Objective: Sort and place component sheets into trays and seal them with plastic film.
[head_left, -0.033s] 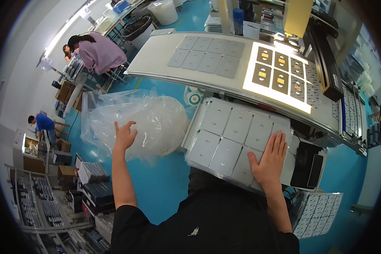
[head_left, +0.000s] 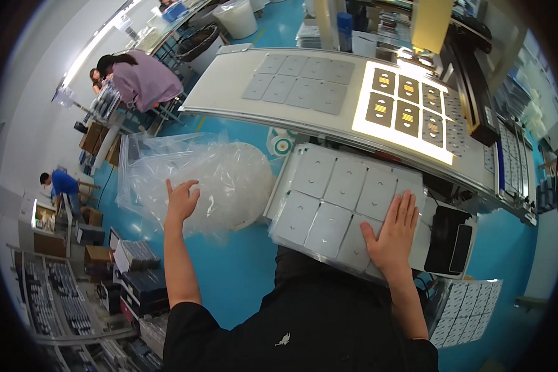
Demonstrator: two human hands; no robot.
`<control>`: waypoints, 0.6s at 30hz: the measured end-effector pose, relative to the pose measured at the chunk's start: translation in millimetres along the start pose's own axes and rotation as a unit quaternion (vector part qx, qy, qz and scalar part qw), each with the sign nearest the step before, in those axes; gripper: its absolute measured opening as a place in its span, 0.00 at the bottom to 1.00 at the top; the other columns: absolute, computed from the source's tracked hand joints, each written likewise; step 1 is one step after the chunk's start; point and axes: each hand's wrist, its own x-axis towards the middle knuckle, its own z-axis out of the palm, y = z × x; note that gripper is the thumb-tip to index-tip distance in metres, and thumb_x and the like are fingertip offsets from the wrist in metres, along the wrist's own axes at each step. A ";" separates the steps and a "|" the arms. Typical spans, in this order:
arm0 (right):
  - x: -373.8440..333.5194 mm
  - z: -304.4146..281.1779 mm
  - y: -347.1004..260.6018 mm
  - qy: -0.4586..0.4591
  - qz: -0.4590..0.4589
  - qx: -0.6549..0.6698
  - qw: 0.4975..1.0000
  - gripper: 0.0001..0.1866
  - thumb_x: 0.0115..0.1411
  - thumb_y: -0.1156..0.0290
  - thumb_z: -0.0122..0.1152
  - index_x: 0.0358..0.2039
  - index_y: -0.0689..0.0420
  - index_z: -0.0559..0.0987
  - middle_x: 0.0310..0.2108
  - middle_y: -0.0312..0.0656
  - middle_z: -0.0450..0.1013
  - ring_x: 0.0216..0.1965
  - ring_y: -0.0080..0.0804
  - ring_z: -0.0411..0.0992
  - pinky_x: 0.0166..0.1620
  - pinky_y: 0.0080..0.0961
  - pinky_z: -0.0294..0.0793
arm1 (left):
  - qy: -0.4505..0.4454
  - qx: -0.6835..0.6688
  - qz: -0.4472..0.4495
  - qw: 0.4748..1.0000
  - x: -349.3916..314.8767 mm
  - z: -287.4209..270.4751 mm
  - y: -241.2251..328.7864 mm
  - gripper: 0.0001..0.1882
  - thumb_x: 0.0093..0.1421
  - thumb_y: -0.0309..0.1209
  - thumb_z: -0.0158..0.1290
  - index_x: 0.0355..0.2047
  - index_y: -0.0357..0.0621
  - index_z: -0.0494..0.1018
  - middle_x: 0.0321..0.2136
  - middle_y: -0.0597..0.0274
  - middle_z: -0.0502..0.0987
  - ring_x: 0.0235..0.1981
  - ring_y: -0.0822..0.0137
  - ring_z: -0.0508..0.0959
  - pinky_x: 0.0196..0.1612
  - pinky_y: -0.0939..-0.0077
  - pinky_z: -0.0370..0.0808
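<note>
My right hand (head_left: 393, 235) lies flat, fingers stretched out, on the right part of a stack of grey panel sheets (head_left: 347, 186). Each sheet is divided into several rounded rectangles with small arrow marks, and clear film shows along its edges. Off to the left, my left hand (head_left: 181, 201) is held out with its thumb and index finger apart and nothing visible in it. Crumpled clear plastic film (head_left: 214, 180) spreads behind and beside that hand, over a round whitish container (head_left: 254, 158). Whether the hand touches the film I cannot tell.
Beyond the stack runs a pale worktable (head_left: 220, 87) with grey panels (head_left: 304, 80) and a brightly lit patch of dark panels (head_left: 378, 111). A black phone-like device (head_left: 460, 249) lies right of the stack. Printed sheets (head_left: 468, 313) hang lower right. Co-workers sit at the left.
</note>
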 end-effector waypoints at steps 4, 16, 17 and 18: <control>-2.0 -20.2 10.3 -0.062 -0.029 0.031 0.997 0.53 0.66 0.47 0.67 0.75 0.74 0.56 0.80 0.68 0.46 0.81 0.67 0.41 0.80 0.57 0.41 | 0.216 0.029 0.117 0.969 -3.8 10.0 61.7 0.10 0.68 0.29 0.58 0.45 0.39 0.85 0.40 0.52 0.81 0.41 0.52 0.81 0.75 0.50 0.61; -20.7 -26.2 59.0 0.134 0.072 0.079 0.985 0.31 0.62 0.66 0.74 0.61 0.70 0.76 0.49 0.50 0.67 0.50 0.51 0.66 0.54 0.43 0.71 | 0.092 -0.298 0.130 0.941 -81.7 30.3 261.4 0.17 0.72 0.28 0.57 0.57 0.32 0.79 0.44 0.54 0.75 0.38 0.62 0.74 0.41 0.70 0.75; -21.2 -24.0 60.1 0.140 0.079 0.098 0.982 0.30 0.62 0.66 0.74 0.60 0.70 0.77 0.47 0.50 0.68 0.49 0.50 0.66 0.53 0.42 0.71 | 0.090 -0.302 0.135 0.940 -83.0 31.3 263.7 0.17 0.72 0.28 0.57 0.57 0.32 0.79 0.44 0.54 0.75 0.38 0.62 0.74 0.41 0.70 0.75; -21.7 -21.4 61.0 0.145 0.086 0.118 0.979 0.30 0.62 0.66 0.74 0.60 0.70 0.77 0.46 0.49 0.69 0.49 0.49 0.67 0.53 0.42 0.72 | 0.098 -0.291 0.113 0.945 -84.3 31.4 265.4 0.18 0.72 0.29 0.57 0.58 0.31 0.78 0.46 0.52 0.75 0.41 0.59 0.76 0.44 0.67 0.76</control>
